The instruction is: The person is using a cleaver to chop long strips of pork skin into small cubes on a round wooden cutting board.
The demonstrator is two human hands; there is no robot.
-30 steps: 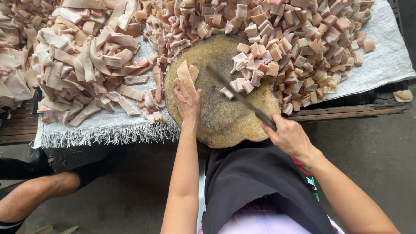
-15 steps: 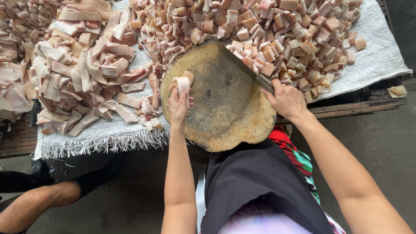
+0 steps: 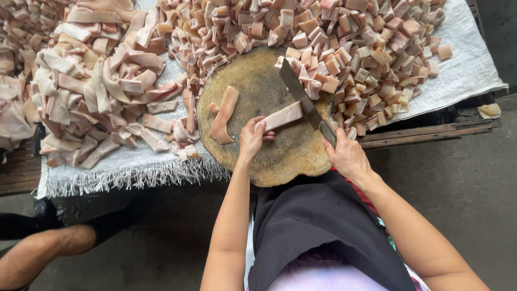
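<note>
My left hand (image 3: pixel 251 138) pinches one end of a pale pink strip of pork skin (image 3: pixel 284 115) that lies across the round wooden chopping block (image 3: pixel 264 156). My right hand (image 3: pixel 347 156) grips the handle of a long cleaver (image 3: pixel 299 95), whose blade rests over the strip's far end. A second, longer strip (image 3: pixel 224 114) lies on the block to the left of my left hand.
A heap of cut cubes (image 3: pixel 344 48) borders the block's upper right. Long uncut strips (image 3: pixel 102 91) pile up at the left. Both lie on white woven sacking (image 3: pixel 463 70) over a wooden pallet (image 3: pixel 425 132). Another person's leg (image 3: pixel 43 253) shows at the lower left.
The cleaver pushed the cut cubes off the block into the heap. My left hand brought strips onto the block and now holds one under the blade.
</note>
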